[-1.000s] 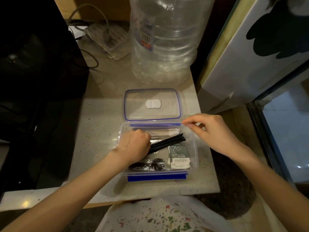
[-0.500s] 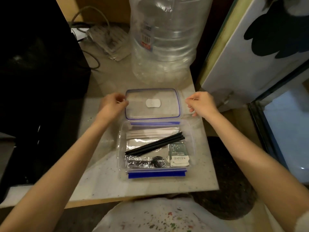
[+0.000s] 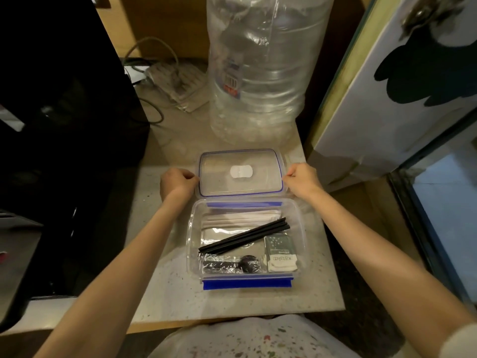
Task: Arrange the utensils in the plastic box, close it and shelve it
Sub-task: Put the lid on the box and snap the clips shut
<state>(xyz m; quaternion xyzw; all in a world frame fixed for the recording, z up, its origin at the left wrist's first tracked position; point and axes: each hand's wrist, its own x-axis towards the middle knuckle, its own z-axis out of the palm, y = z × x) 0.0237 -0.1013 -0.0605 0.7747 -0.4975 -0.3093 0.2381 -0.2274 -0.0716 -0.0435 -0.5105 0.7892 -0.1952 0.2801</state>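
Observation:
A clear plastic box with blue clips stands open on the speckled counter. Inside lie black chopsticks, wrapped pale utensils, a wrapped black spoon and a small green-and-white packet. Its clear lid with a blue rim lies flat just behind the box. My left hand grips the lid's left edge. My right hand grips its right edge.
A large clear water jug stands right behind the lid. A power strip with cables lies at the back left. A black appliance fills the left side. A white panel leans at the right; the counter edge is near me.
My left hand left the chopsticks inside the box and went to the lid's left edge. My right hand moved back from the box rim to the lid's right edge. Both now grip the lid.

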